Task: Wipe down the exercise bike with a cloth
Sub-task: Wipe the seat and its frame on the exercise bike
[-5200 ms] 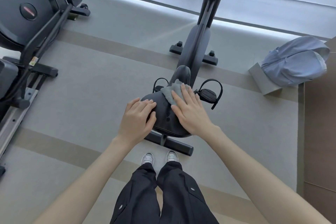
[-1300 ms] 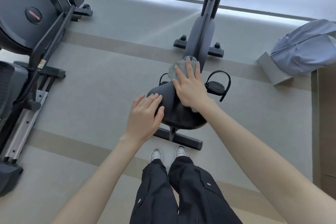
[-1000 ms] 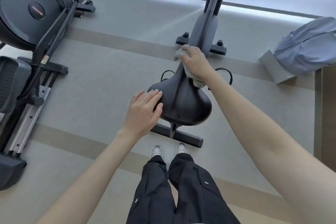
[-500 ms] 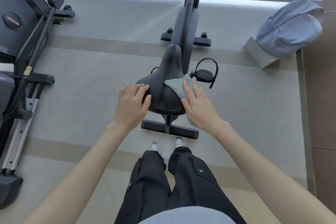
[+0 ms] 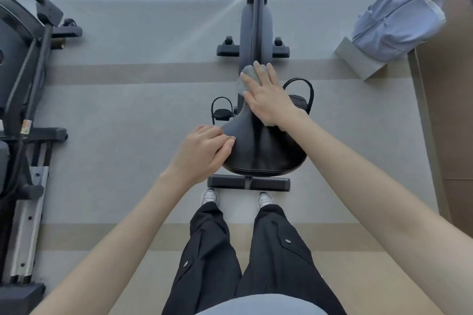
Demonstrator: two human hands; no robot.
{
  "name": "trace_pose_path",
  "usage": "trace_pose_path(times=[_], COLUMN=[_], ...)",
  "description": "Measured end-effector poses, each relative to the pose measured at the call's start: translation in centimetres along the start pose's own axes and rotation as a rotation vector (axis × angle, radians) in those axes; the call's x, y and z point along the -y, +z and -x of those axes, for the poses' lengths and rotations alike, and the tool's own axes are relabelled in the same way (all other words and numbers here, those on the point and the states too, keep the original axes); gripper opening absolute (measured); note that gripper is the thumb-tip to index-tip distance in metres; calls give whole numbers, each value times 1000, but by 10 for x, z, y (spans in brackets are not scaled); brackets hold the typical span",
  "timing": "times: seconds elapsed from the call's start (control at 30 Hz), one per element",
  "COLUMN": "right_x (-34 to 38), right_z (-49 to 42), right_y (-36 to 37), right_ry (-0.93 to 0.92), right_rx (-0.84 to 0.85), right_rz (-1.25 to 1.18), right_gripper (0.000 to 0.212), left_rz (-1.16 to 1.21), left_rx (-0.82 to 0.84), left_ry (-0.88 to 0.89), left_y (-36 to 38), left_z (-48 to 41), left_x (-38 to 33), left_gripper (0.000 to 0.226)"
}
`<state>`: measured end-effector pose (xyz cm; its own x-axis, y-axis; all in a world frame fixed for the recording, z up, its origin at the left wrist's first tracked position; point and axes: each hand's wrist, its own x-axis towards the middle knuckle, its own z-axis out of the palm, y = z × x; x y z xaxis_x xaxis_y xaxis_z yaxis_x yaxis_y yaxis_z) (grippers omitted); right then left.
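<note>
The right hand (image 5: 271, 101) lies flat over the gray cloth (image 5: 247, 76), fingers straight and spread, pressing it down on the narrow front tip of the black saddle (image 5: 261, 153). The cloth sits under the palm and fingers, with a crumpled edge peeking out past the fingertips on the left, and a small fringe showing beneath the wrist. The left hand (image 5: 202, 151) rests on the saddle's left edge, fingers loosely bent, their tips and the thumb touching the leather without closing round it. The saddle belongs to the exercise bike (image 5: 256, 23), whose dark post runs away from the person toward the wall, with a strapped pedal (image 5: 221, 112) showing on the left side. On the far left stands an elliptical machine (image 5: 23, 59); it carries a small sticker (image 5: 25, 128), too small to read. A pale blue backpack (image 5: 399, 23) sits in the far right corner.
</note>
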<state>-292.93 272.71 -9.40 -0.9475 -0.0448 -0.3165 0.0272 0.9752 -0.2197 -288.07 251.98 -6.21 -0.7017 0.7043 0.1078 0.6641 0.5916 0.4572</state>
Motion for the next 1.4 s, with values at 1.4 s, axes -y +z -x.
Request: trace_pose_path(times=[1.4], right_x=[5], right_z=[30], right_y=[8], right_ry=[334], right_rx=[-62], right_rz=[-486], right_gripper=[56], left_rz=[-153], left_rx=[198], left_ry=[376], left_y=[-2], left_z=[-38], left_x=[19], left_gripper=[38])
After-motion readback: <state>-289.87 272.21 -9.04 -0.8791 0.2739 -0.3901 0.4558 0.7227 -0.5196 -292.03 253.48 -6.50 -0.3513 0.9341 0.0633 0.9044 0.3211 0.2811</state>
